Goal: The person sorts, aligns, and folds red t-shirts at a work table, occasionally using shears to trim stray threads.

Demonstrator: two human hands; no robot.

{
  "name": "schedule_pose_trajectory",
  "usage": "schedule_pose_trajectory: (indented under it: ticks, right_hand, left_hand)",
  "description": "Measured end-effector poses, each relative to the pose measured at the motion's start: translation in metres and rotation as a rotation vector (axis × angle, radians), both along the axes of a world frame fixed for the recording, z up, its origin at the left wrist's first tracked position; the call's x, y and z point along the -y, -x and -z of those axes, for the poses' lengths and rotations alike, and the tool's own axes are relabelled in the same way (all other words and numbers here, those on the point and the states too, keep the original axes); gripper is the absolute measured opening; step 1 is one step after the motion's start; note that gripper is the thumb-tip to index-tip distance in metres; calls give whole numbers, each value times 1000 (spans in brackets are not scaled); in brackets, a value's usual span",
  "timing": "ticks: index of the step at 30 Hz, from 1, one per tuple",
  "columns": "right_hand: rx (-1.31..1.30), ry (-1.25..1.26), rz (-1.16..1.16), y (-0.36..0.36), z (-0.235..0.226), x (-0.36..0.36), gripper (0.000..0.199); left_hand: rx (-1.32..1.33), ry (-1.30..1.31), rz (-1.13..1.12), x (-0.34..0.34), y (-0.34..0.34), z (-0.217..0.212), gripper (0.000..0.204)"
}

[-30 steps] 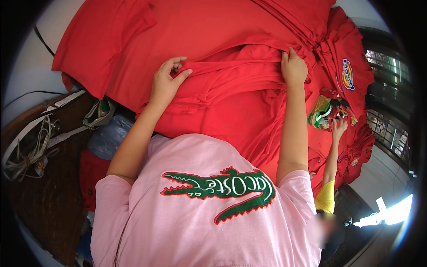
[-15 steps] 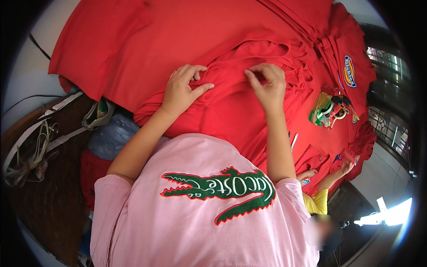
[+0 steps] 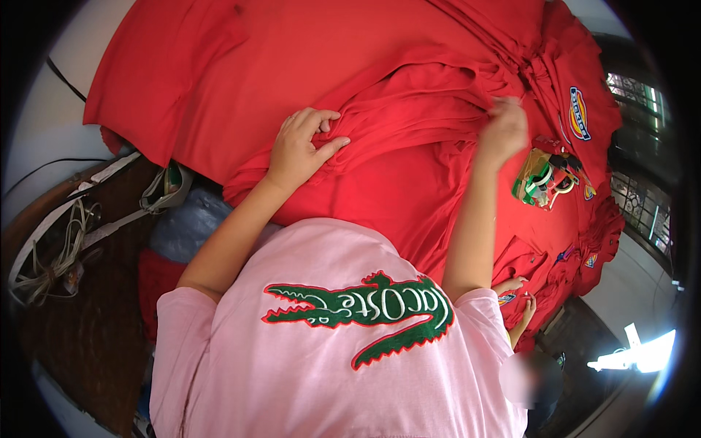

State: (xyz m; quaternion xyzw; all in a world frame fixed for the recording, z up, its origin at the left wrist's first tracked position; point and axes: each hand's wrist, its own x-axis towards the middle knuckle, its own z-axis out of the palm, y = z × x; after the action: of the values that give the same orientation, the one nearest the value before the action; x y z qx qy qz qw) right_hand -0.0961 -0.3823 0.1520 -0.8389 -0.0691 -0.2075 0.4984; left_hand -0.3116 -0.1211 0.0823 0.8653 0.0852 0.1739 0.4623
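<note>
A bunched red garment (image 3: 409,109) lies in long folds on top of more red cloth. At its left end my left hand (image 3: 299,150) is closed, with the folds between its thumb and fingers. My right hand (image 3: 504,131) is at the right end of the folds, smeared by motion. Its fingertips are too blurred to show whether they grip the cloth, though the folds run taut toward it.
Red cloth (image 3: 263,66) spreads over the work surface. To the right sit a small container of tools and tape (image 3: 544,179) and a red garment with an embroidered patch (image 3: 579,114). A co-worker's hands (image 3: 511,287) touch red cloth at lower right. Cables (image 3: 62,255) hang left.
My right hand has moved to the right, and the folds are drawn out longer toward it. My left hand has stayed in place. The co-worker's farther hand has come lower and closer.
</note>
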Motion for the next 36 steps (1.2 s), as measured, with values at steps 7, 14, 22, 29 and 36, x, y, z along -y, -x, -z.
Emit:
schedule_pose_trajectory:
  ticks: [7, 14, 22, 29, 36]
  right_hand:
    - [-347, -103, -98, -55, -21, 9, 41]
    - [-69, 371, -136, -46, 11, -19, 27]
    - [-212, 202, 57, -58, 40, 54, 22]
    - [-215, 38, 12, -54, 88, 65, 22]
    - [-252, -34, 1, -60, 102, 75, 21]
  left_hand:
    - [-22, 59, -9, -1, 3, 3, 30]
    - [-39, 170, -54, -11, 7, -15, 25]
    - [178, -84, 315, 9, 40, -24, 23]
    - [245, -302, 312, 10, 46, 11, 26]
    - [293, -357, 385, 14, 67, 22, 32]
